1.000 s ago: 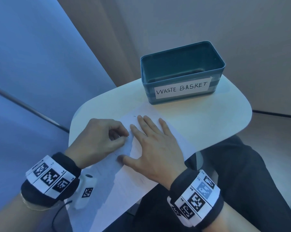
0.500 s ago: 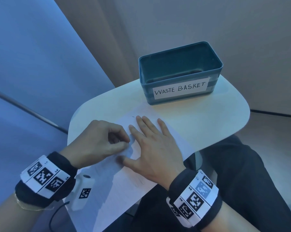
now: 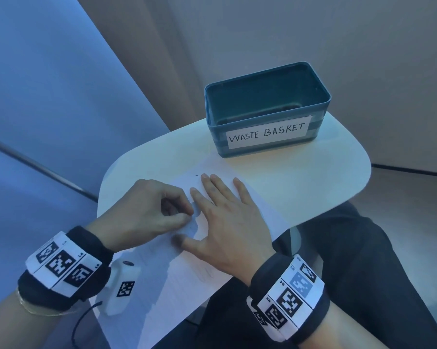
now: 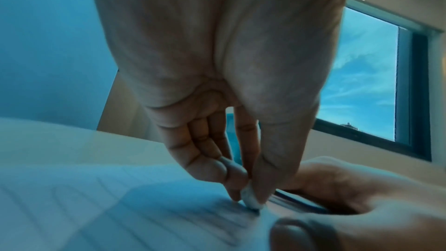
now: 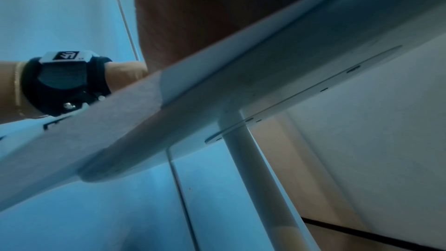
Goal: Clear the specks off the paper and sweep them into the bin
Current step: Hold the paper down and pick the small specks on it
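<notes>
A white sheet of paper point(image 3: 187, 280) lies on the small white table point(image 3: 313, 177), overhanging its near edge. My left hand point(image 3: 187, 217) pinches a small whitish eraser-like piece point(image 4: 251, 198) between thumb and fingertips and presses it onto the paper point(image 4: 120, 207). Just to its right, my right hand point(image 3: 227, 222) lies flat on the sheet with fingers spread, holding it down. A tiny dark speck point(image 3: 196, 175) sits on the paper just left of the right fingertips. The teal bin point(image 3: 262, 119), labelled "WASTE BASKET", stands at the table's far side.
A white device with a black marker point(image 3: 123, 285) and a cable hangs under my left wrist at the paper's near left. My legs in dark trousers point(image 3: 363, 260) are under the table's right side. In the right wrist view, the table's leg point(image 5: 253, 159) stands under the top.
My left hand's pinch has slid a little toward me over the paper. The right hand has stayed flat in the same spot.
</notes>
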